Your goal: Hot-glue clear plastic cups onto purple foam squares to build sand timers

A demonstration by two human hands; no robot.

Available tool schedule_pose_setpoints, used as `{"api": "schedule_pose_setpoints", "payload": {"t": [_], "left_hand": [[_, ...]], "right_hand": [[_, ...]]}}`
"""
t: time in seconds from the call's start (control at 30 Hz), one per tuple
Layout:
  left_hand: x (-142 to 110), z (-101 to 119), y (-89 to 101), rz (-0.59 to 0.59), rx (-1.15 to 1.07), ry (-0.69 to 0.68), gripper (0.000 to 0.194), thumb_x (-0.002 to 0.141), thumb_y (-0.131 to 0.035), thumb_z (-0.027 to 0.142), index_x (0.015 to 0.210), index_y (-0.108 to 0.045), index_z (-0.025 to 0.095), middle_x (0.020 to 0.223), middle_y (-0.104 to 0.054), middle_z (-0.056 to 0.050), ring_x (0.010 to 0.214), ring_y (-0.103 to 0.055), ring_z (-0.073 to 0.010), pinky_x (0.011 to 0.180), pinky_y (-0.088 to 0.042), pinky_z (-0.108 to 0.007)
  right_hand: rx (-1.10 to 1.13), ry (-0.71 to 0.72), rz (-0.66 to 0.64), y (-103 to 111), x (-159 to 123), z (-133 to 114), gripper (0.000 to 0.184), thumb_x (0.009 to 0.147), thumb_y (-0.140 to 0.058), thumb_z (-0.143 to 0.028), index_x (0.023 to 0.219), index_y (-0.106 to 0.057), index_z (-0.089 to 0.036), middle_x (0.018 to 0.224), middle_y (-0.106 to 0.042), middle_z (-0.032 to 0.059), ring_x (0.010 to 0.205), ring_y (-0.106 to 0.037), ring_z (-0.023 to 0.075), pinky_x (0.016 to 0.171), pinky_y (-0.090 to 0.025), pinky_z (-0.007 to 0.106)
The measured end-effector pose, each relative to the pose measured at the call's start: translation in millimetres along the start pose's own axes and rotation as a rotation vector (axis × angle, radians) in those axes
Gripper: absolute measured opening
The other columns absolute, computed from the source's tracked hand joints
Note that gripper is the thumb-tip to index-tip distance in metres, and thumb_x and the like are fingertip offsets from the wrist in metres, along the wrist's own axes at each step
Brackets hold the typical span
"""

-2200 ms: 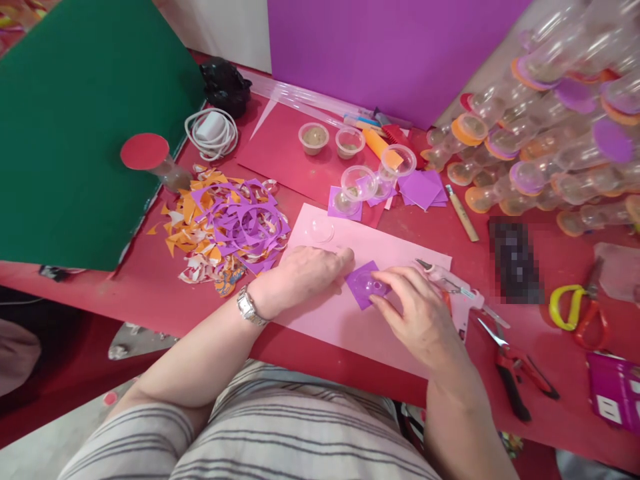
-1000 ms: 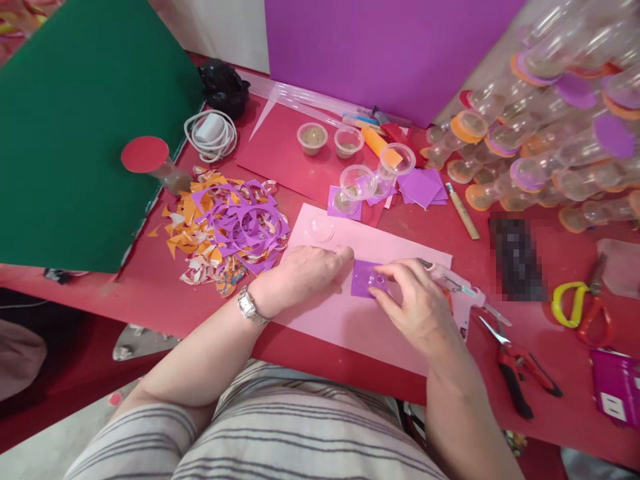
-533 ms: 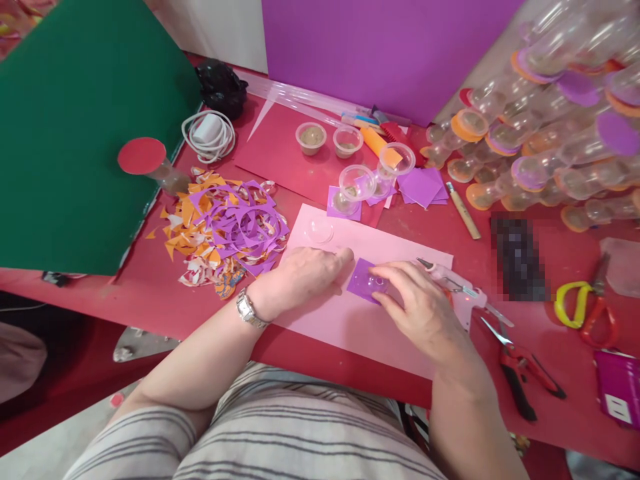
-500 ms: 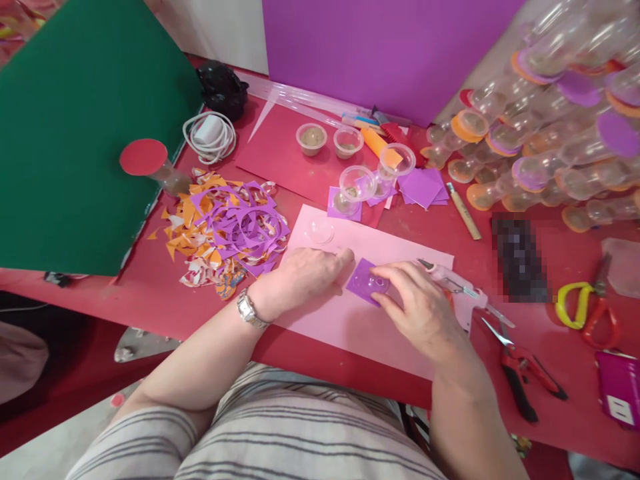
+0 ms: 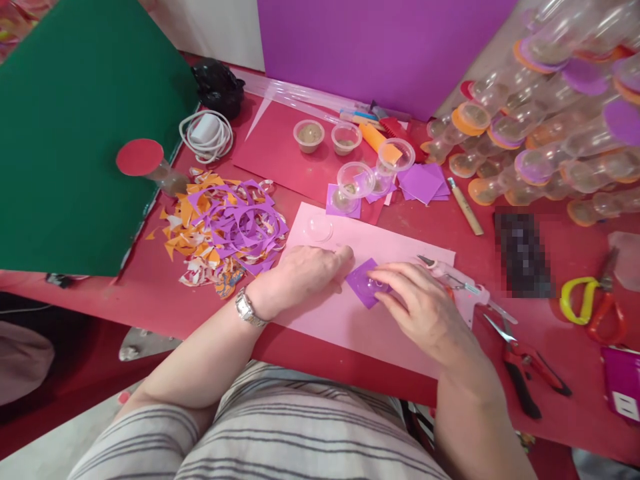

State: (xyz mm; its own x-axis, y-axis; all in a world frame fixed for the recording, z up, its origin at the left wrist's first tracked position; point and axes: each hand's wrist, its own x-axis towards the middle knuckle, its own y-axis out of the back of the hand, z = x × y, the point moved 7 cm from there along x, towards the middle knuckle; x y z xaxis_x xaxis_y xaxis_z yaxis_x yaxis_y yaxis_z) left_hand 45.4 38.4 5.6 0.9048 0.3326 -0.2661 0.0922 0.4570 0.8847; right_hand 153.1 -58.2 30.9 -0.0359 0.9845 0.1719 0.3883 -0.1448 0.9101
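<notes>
A purple square of craft sheet (image 5: 359,285) lies turned like a diamond on the pink sheet (image 5: 320,327). On it rests a small clear plastic dome (image 5: 372,284), pinched at its right side by the thumb and fingers of my right hand (image 5: 417,303). My left hand (image 5: 310,270) rests on the pink sheet just left of the square. Its index finger and thumb are apart with nothing visible between them; the other fingers are mostly hidden. Behind it lies a clear round plastic piece (image 5: 319,228).
Purple and orange scraps (image 5: 235,227) are heaped left. Behind are sand-filled cups (image 5: 309,136) and purple squares (image 5: 424,183). To the right lie a glue gun (image 5: 453,275), pliers-like cutters (image 5: 527,363), scissors (image 5: 580,300) and stacked clear hourglass shapes (image 5: 545,140). A green board (image 5: 90,133) leans left.
Both hands keep almost the same place. The purple square and clear dome have barely shifted under my right hand; the view has moved slightly.
</notes>
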Motion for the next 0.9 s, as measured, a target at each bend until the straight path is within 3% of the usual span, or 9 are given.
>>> {"api": "schedule_pose_setpoints", "payload": {"t": [0.4,0.67,0.9], "left_hand": [[-0.1,-1.0,1.4,-0.001,0.071,0.019,0.023,0.091,-0.059,0.020,0.112,-0.052,0.013,0.073,-0.071,-0.005,0.071,-0.072,-0.0231,0.053,-0.048,-0.025],[-1.1,-0.2,-0.3,-0.009,0.105,0.011,0.024,0.094,-0.054,0.021,0.117,-0.052,0.013,0.074,-0.071,-0.007,0.072,-0.072,-0.0245,0.054,-0.048,-0.027],[-1.0,-0.4,0.4,0.020,0.069,0.015,0.022,0.092,-0.055,0.019,0.112,-0.053,0.013,0.072,-0.070,-0.006,0.069,-0.071,-0.0239,0.055,-0.049,-0.027]], "right_hand": [[0.016,-0.159,0.085,-4.2,-3.3,-1.4,0.015,0.094,-0.055,-0.021,0.108,-0.057,-0.024,0.097,-0.062,0.0071,0.095,-0.064,0.0257,0.085,-0.054,0.045],[-0.003,-0.029,0.028,-2.4,-2.8,-5.7,0.025,0.094,-0.051,-0.013,0.116,-0.058,-0.024,0.110,-0.066,0.0085,0.103,-0.063,0.0258,0.094,-0.051,0.047],[-0.006,-0.122,0.026,-3.7,-0.9,-1.3,0.015,0.091,-0.057,-0.019,0.105,-0.058,-0.025,0.097,-0.062,0.0064,0.095,-0.063,0.0265,0.087,-0.053,0.047]]}}
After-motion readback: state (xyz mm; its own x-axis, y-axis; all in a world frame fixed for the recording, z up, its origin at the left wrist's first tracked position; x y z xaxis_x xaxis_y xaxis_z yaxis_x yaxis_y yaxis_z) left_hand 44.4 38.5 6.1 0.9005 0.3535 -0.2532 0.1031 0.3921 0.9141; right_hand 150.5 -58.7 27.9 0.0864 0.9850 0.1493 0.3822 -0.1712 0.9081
